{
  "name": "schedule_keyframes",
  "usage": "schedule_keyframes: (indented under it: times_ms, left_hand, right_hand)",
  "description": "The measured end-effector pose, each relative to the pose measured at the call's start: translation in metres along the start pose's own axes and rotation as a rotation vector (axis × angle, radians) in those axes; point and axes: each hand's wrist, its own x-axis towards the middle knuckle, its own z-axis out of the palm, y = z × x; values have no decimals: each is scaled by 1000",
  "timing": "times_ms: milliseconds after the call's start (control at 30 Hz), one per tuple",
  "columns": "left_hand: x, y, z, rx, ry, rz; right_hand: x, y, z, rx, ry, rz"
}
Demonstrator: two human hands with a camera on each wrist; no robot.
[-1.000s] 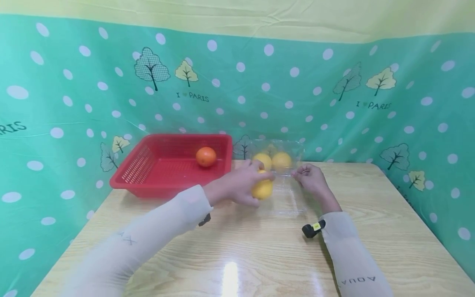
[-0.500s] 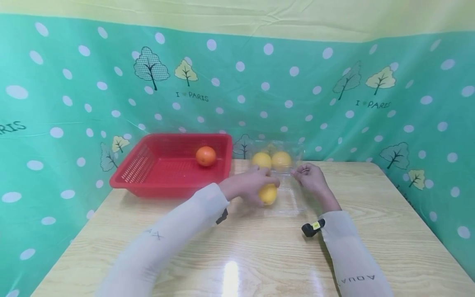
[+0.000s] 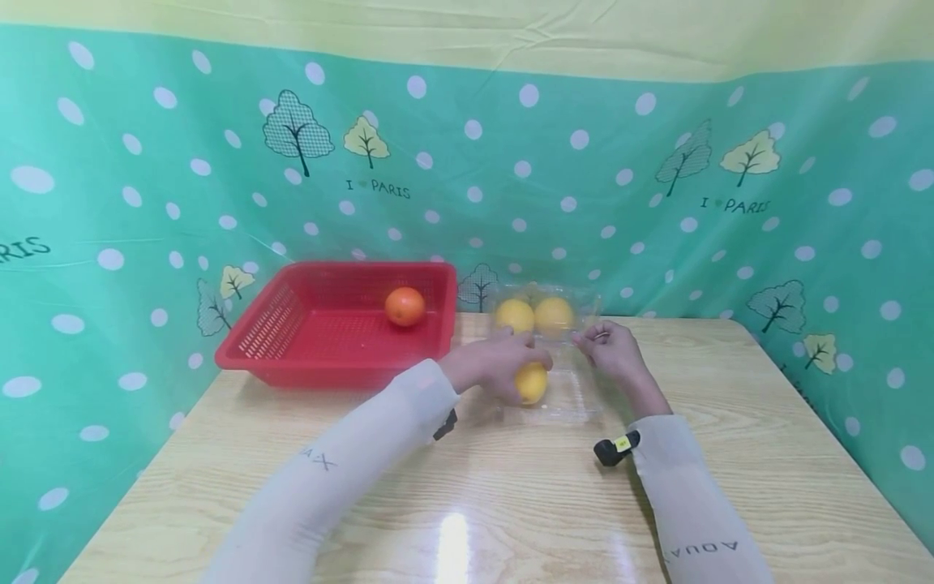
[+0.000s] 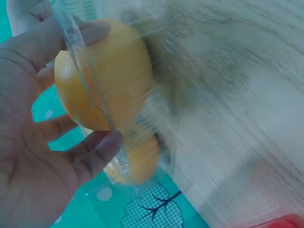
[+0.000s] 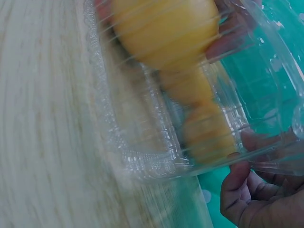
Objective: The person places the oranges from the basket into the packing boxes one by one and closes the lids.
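In the head view, a clear plastic clamshell box stands on the table with its lid up. My left hand has its fingers and thumb round a yellow orange in the near part of the box. The left wrist view shows that orange within the clear wall, fingertips over the rim. Two more oranges lie side by side at the back of the box. My right hand pinches the box's edge on the right; in the right wrist view, its thumb and fingers grip the clear rim.
A red plastic basket stands on the left, with one orange-red round fruit in it. The wooden table reaches back to a green dotted curtain.
My left hand has moved right and a little nearer with the orange, down into the near part of the box. My right hand has stayed at the box's edge.
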Motion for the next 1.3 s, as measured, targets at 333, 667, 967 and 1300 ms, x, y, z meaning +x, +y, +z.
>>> schedule_keyframes:
  times_ms: [333,667,967,1300]
  left_hand:
    - [-8,5,-7,53,-7,3]
    - [-26,-2,-20,45,45,1]
    - [-41,-29,-37,96,207,-19]
    - [-64,-66,-54,89,315,-119]
  right_hand:
    - [1,2,-1,8,-10,-17]
    - [0,2,1,-1,-4,-21]
    - [1,2,-2,1,-8,-29]
    - [0,1,0,-2,1,-21]
